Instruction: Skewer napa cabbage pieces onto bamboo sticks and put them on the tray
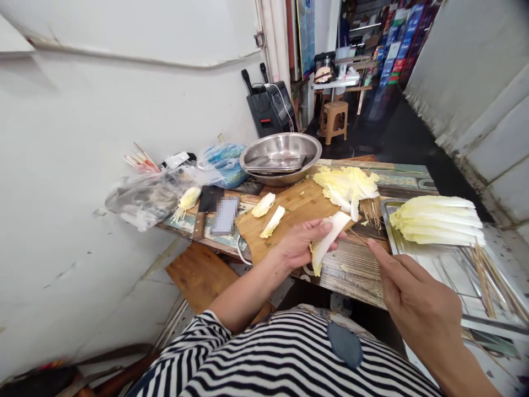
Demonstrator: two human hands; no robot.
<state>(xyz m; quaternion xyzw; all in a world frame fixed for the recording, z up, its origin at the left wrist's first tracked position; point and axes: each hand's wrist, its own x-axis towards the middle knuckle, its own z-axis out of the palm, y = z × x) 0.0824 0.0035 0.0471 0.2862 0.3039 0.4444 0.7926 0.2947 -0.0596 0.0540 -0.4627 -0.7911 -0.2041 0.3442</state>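
- Cabbage leaf (328, 238) is held over the counter (351, 270) edge, with the left hand (298, 242) fingers clamped on it.
- Around it are seen a cutting board (295, 212), loose cabbage pieces (346, 186), bamboo skewers (371, 210), a steel bowl (281, 157) and a tray (433, 262) of stacked leaves (438, 220).
- A thin skewer (359, 237) is pinched by the right hand (413, 298).
- The leaf is pale, white-stemmed, yellow-edged.

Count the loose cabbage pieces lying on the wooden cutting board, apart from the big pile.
2. One cabbage piece lies near the board's far left edge; the other piece lies just right of it, closer. The leaf pile may hide more.
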